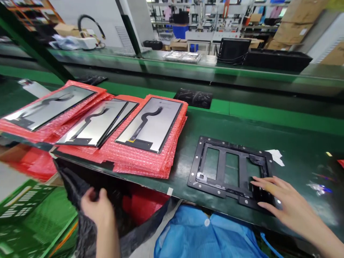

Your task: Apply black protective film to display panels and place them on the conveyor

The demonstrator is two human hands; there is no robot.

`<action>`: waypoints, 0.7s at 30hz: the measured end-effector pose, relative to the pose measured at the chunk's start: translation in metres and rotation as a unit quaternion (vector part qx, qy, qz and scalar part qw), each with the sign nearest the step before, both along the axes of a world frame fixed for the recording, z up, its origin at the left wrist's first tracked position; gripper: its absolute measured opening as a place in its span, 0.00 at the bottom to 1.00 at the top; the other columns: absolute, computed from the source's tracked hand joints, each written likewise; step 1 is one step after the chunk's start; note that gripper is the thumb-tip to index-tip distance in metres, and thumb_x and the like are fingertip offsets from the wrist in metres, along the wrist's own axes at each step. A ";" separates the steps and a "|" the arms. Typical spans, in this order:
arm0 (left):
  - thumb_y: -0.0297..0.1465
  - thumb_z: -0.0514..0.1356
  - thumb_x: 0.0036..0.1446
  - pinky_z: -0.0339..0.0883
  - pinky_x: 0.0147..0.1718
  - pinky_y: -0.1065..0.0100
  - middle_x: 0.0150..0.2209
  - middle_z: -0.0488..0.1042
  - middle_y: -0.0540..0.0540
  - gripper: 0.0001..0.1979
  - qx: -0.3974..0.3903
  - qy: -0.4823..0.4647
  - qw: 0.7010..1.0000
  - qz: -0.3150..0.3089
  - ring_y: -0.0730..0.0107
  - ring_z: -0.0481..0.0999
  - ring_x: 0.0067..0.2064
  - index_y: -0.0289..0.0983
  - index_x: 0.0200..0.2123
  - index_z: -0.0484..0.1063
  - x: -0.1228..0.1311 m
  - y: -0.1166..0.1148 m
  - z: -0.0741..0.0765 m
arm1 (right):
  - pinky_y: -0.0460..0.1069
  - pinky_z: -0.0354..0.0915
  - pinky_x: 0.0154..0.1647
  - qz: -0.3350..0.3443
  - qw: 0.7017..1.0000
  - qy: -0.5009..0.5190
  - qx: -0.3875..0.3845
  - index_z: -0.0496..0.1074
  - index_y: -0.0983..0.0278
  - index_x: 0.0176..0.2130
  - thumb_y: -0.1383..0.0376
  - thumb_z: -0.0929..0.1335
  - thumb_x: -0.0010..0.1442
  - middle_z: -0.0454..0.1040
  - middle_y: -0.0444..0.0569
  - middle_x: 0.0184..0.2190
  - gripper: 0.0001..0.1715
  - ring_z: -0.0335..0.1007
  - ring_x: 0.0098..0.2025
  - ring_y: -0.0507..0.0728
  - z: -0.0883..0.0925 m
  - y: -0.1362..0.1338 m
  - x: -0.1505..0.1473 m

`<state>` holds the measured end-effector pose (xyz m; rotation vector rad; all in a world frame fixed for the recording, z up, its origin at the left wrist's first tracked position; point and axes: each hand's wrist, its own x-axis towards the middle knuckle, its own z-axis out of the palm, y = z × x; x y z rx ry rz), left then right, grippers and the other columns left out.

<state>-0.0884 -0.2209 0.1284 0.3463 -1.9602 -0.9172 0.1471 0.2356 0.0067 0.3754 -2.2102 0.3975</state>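
Lying partly under right hand (282, 197) — black frame (221, 168); left hand (98, 209) well apart.

The left forearm rises almost upright from the bottom edge, and the left hand (98, 208), bare and slightly blurred, has its fingers curled over with the thumb raised apart from them. From the lower right corner the other forearm slants inward, its right hand (279, 195) palm down, fingers extended leftward, the thumb spread below them.
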 end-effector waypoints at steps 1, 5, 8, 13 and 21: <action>0.38 0.51 0.58 0.66 0.54 0.59 0.57 0.66 0.29 0.32 -0.005 0.063 0.998 -0.003 0.54 0.69 0.58 0.20 0.59 0.61 0.007 0.012 0.022 | 0.62 0.46 0.55 -0.003 1.000 0.003 0.006 0.54 0.63 0.63 0.64 0.58 0.68 0.51 0.51 0.57 0.25 0.52 0.52 0.68 0.002 -0.002 0.000; 0.38 0.55 0.59 0.65 0.54 0.60 0.55 0.69 0.29 0.27 -0.156 0.347 0.914 -0.144 0.55 0.69 0.58 0.21 0.53 0.69 0.036 0.073 0.098 | 0.55 0.29 0.62 -0.004 1.000 0.016 0.003 0.51 0.65 0.64 0.64 0.59 0.64 0.50 0.52 0.57 0.31 0.50 0.54 0.66 0.003 -0.016 -0.002; 0.37 0.56 0.58 0.60 0.57 0.52 0.51 0.72 0.33 0.25 -0.275 0.192 0.926 -0.174 0.49 0.70 0.56 0.24 0.52 0.72 0.042 0.111 0.136 | 0.58 0.32 0.62 0.002 0.999 0.028 -0.024 0.52 0.65 0.63 0.67 0.59 0.64 0.50 0.52 0.57 0.30 0.52 0.53 0.66 0.003 -0.023 -0.003; 0.44 0.51 0.66 0.58 0.55 0.45 0.55 0.67 0.28 0.28 -0.420 -0.040 0.905 -0.046 0.36 0.64 0.59 0.26 0.57 0.69 0.041 0.143 0.168 | 0.58 0.34 0.64 -0.018 0.999 0.023 -0.033 0.55 0.65 0.62 0.74 0.67 0.54 0.50 0.50 0.58 0.38 0.52 0.53 0.65 0.006 -0.026 -0.004; 0.42 0.61 0.60 0.55 0.56 0.44 0.49 0.72 0.27 0.29 -0.341 -0.060 0.934 -0.090 0.36 0.66 0.58 0.22 0.54 0.71 0.032 0.148 0.193 | 0.55 0.35 0.64 -0.067 0.996 0.024 -0.045 0.58 0.65 0.59 0.78 0.73 0.45 0.52 0.49 0.56 0.44 0.50 0.54 0.64 0.009 -0.032 -0.006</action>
